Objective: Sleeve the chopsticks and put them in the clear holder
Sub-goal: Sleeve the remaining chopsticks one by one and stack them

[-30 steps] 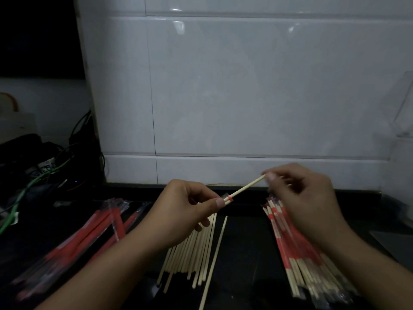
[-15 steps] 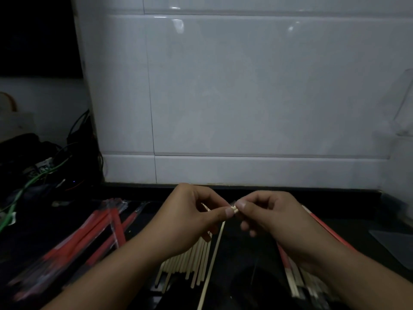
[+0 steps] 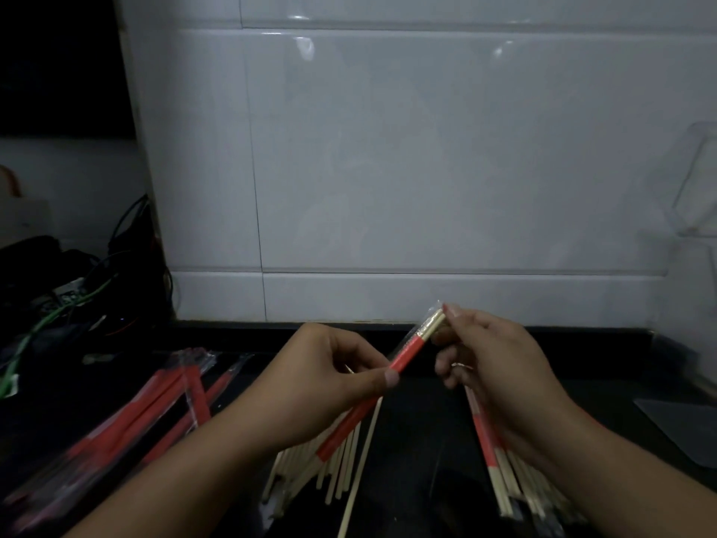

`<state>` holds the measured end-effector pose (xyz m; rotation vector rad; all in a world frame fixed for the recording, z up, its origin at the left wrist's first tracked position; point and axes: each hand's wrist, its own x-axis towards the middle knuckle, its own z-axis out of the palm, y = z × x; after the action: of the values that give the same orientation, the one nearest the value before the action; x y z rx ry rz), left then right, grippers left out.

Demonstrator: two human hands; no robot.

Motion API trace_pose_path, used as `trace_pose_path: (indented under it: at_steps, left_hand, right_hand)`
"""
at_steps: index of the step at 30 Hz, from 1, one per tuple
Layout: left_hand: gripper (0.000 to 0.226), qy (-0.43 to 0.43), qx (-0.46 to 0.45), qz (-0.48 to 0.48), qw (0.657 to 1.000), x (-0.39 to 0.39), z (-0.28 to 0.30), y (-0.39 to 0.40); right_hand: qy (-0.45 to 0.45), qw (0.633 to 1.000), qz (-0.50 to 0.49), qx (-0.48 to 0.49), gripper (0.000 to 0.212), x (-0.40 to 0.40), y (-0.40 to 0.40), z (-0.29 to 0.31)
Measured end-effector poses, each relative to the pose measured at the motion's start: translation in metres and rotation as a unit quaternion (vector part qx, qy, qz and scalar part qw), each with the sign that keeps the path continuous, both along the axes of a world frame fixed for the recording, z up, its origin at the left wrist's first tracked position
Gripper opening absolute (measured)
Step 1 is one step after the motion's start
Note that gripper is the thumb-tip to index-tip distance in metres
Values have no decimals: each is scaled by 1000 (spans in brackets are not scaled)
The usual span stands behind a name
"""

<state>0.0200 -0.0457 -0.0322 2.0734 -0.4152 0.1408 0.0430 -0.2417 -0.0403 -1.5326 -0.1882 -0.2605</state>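
Both hands [image 3: 407, 366] curled around sleeved chopsticks [image 3: 407, 353]

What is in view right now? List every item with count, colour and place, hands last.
sleeved chopstick pair: one, red and clear sleeve with pale wood tips, held up between both hands
bare chopsticks: a pile, count unclear, pale wood, on the dark counter under the left hand
chopstick pile on the right: many, pale wood with red, on the counter under the right hand
red sleeves: a pile, red and clear, on the counter at left
cables: several, green and black, far left
tiled wall: white, behind the counter
clear holder: one, transparent, on the wall at right
left hand: pinches the red sleeve mid-length
right hand: pinches the sleeve's top end
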Motion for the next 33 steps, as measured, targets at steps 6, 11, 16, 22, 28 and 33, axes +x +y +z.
trace_pose_path:
  at_steps: [6, 11, 16, 22, 28, 33]
  left_hand:
    - [9, 13, -5, -10, 1000, 3, -2, 1]
    - [6, 14, -58, -13, 998, 3, -2, 0]
    - [8, -12, -110, -5, 994, 1, -5, -7]
    - [25, -50, -1, 43, 998, -3, -2, -8]
    - [13, -76, 260, 269, 924, 33, -7, 50]
    - [25, -25, 391, 317, 863, 49, -26, 73]
  right_hand:
    - [-15, 1000, 5, 5, 25, -1, -2, 0]
    - [36, 992, 58, 101, 26, 0, 1, 2]
    - [64, 986, 156, -11, 29, -14, 16, -8]
    - [52, 998, 38, 16, 26, 3, 0, 0]
    - [56, 959, -74, -268, 24, 39, -62, 3]
    - [61, 874, -145, -459, 21, 54, -68, -17]
